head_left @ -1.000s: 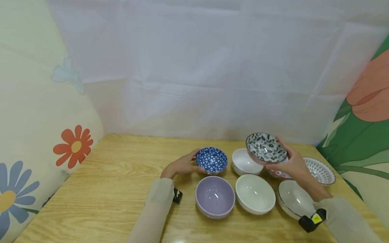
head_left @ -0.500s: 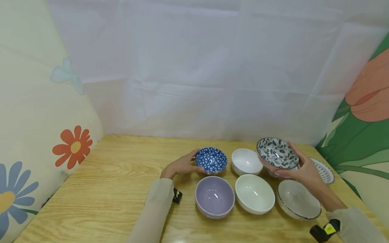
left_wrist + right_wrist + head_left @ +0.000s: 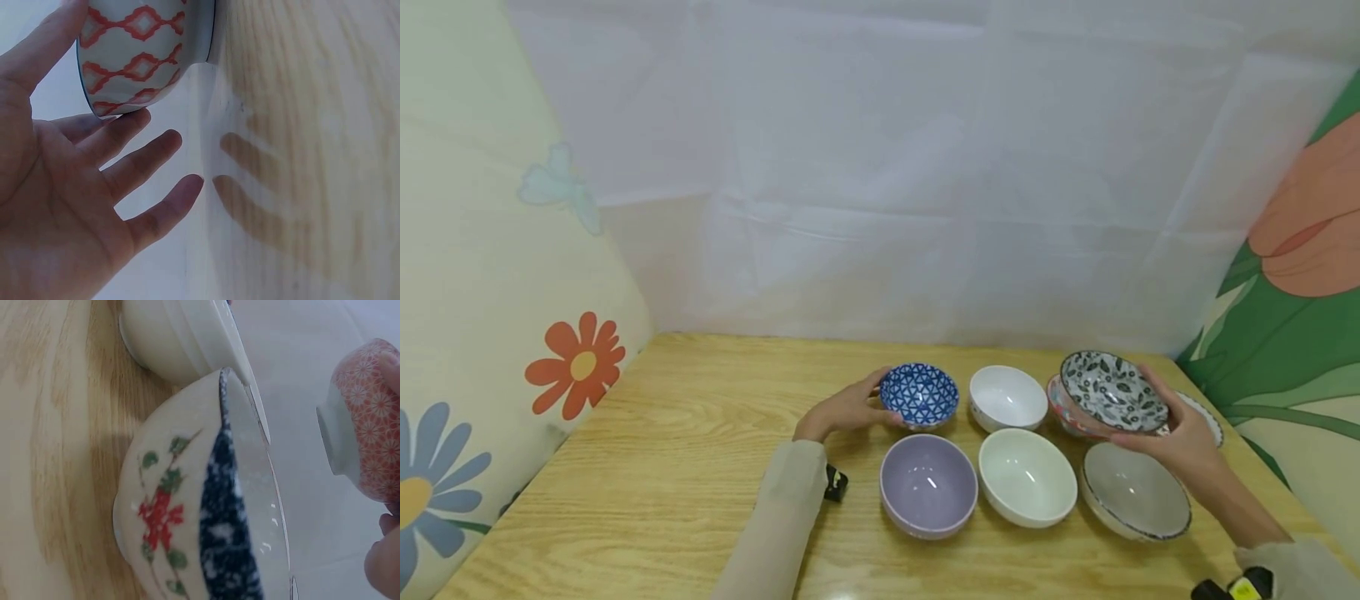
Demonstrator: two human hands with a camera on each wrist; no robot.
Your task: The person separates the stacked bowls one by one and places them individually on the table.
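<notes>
My left hand holds the left side of a small bowl with a blue lattice inside. In the left wrist view, the outside of this lattice bowl is white with red diamond bands, thumb and fingertips at its rim and the other fingers spread. My right hand grips the right rim of a bowl with black leaves inside, tilted and raised off the table. Its red floral outside shows in the right wrist view. Behind and below it a red-and-blue patterned bowl is partly covered.
A white bowl stands between the two held ones. In front are a purple bowl, a cream bowl and a dark-rimmed grey-white bowl. A pale dish sits partly hidden behind my right hand. White cloth hangs behind the table.
My right hand has carried the black-leaf bowl rightward and lower, now over the red-and-blue patterned bowl. The left hand and the blue lattice bowl have stayed in place.
</notes>
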